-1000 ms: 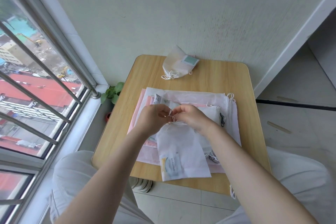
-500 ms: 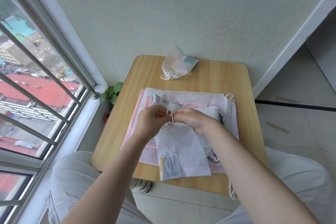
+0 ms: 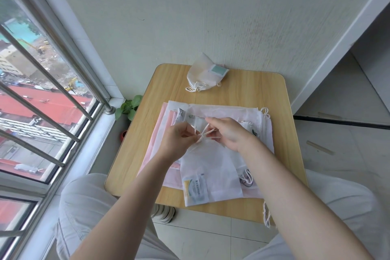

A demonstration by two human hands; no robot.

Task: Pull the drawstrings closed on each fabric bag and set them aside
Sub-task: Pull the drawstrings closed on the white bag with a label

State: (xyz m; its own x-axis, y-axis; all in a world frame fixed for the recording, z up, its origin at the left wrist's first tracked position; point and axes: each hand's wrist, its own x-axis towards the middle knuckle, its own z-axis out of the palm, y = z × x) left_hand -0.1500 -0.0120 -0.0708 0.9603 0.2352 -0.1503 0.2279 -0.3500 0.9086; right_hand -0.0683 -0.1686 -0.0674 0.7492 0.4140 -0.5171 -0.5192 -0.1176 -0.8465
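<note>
A small white fabric bag (image 3: pixel 209 173) with a yellow and blue label lies on top of a stack of flat white and pink bags (image 3: pixel 249 116) on the wooden table (image 3: pixel 253 88). Its mouth is gathered to a narrow neck. My left hand (image 3: pixel 179 140) pinches the white drawstrings (image 3: pixel 203 133) left of the neck. My right hand (image 3: pixel 229 133) pinches the strings on the other side. One cinched bag (image 3: pixel 202 74) with a teal label lies at the table's far edge by the wall.
A window with metal bars runs along the left. A small green plant (image 3: pixel 128 107) in a red pot stands on the floor by the table's left side. My knees in pale trousers flank the table's near edge. Loose cords (image 3: pixel 266 215) hang over the near right edge.
My hands have drawn apart a little, and the drawstrings now stretch between them. The top bag's mouth has bunched up tighter.
</note>
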